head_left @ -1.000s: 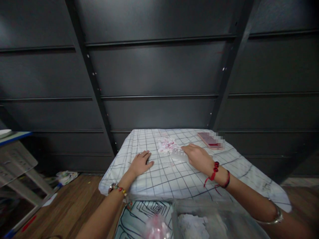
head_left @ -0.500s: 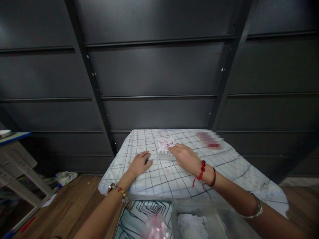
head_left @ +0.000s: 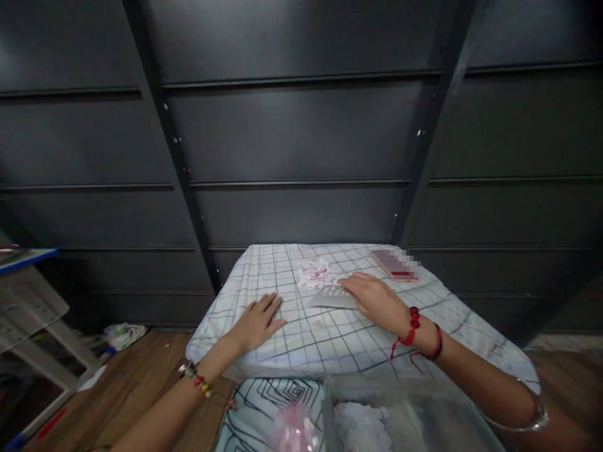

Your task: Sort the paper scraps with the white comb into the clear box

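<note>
My left hand (head_left: 257, 322) lies flat on the checked cloth, fingers apart, holding nothing. Around the near right end of a pale grey-white piece with white bumps (head_left: 333, 296), my right hand (head_left: 377, 301) has its fingers closed; the exact kind of this piece cannot be made out. Its left end shows, while the right end is hidden under the hand. Just beyond it rests a small heap of white and pink-red bits or printed paper (head_left: 315, 272), apart from my left hand.
A white checked cloth (head_left: 292, 351) covers the table. At the back right lies a pinkish, partly blurred flat thing (head_left: 393, 265). Nearer me stand a clear plastic box (head_left: 330, 402) with white papers and a pink-and-clear plastic bundle (head_left: 296, 430). A desk (head_left: 32, 276) stands left; dark wall panels (head_left: 301, 138) rise behind.
My right hand has moved right and slightly nearer me, with the pale bumped piece pulled away from the white-and-pink heap. My left hand has slid a little left and its fingers show more.
</note>
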